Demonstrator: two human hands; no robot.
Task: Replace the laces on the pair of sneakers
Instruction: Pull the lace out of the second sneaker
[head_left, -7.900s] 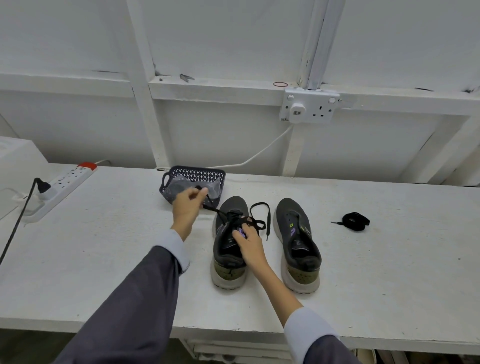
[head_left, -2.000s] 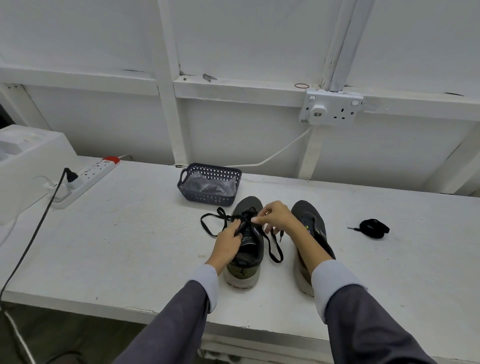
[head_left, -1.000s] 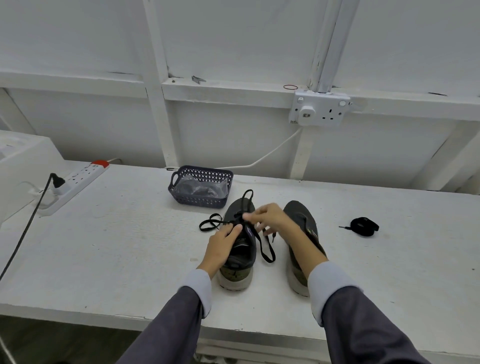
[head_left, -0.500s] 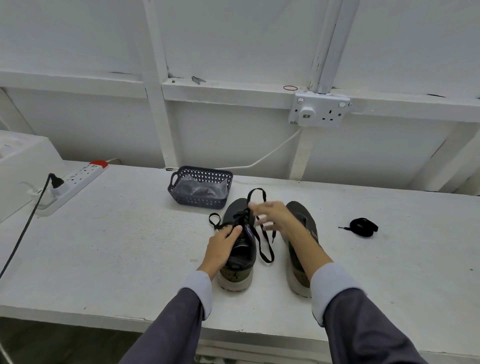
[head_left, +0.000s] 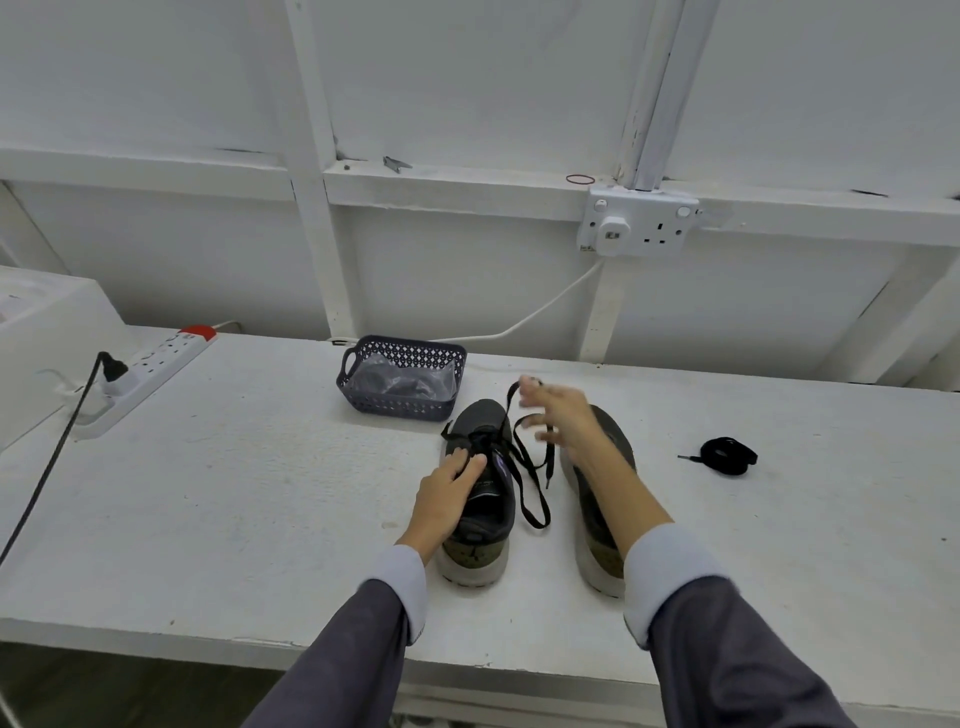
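Head view: blurred right hand (head_left: 558, 415) pinches raised lace (head_left: 510, 406).

The right hand (head_left: 558, 415) is blurred, so it cannot be told whether the lace (head_left: 525, 467) is pinched by its fingertips. The right sneaker (head_left: 602, 564) is largely covered by the forearm (head_left: 626, 499), and what lies in the basket (head_left: 395, 408) is veiled by a plastic bag (head_left: 410, 375).

Right hand (head_left: 558, 415) lifted toward 1 o'clock, pinching lace (head_left: 535, 525); slack loop at 9 o'clock of left sneaker (head_left: 480, 415) drawn in.
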